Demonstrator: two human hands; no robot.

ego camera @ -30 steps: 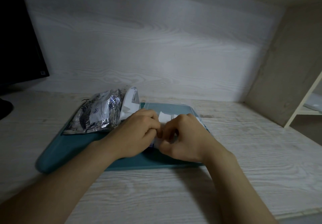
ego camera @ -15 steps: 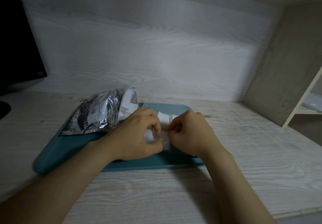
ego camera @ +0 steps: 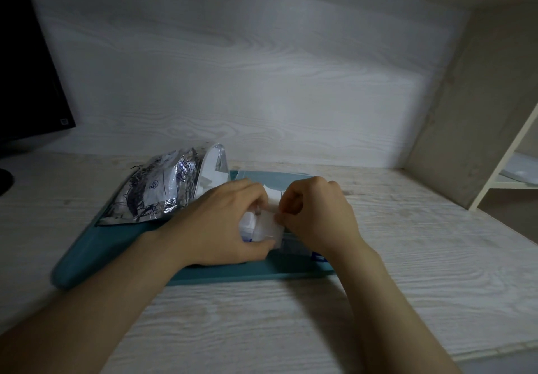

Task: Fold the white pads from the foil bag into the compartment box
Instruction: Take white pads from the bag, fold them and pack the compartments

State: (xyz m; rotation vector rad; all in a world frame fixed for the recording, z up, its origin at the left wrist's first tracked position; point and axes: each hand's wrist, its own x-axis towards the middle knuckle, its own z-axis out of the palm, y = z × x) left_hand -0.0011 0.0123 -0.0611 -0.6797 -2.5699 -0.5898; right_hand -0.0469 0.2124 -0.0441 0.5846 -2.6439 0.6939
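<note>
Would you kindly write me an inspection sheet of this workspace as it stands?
Surface: pale wood-grain desk, teal tray on it.
Job's things: foil bag open on the tray's left; white pad held over the clear compartment box, mostly hidden by hands.
Clutter: nothing seen.
Grippers: left hand and right hand both pinch the white pad.
Cables: nothing seen.
Surroundings: dark monitor at left, white shelf at right.
</note>
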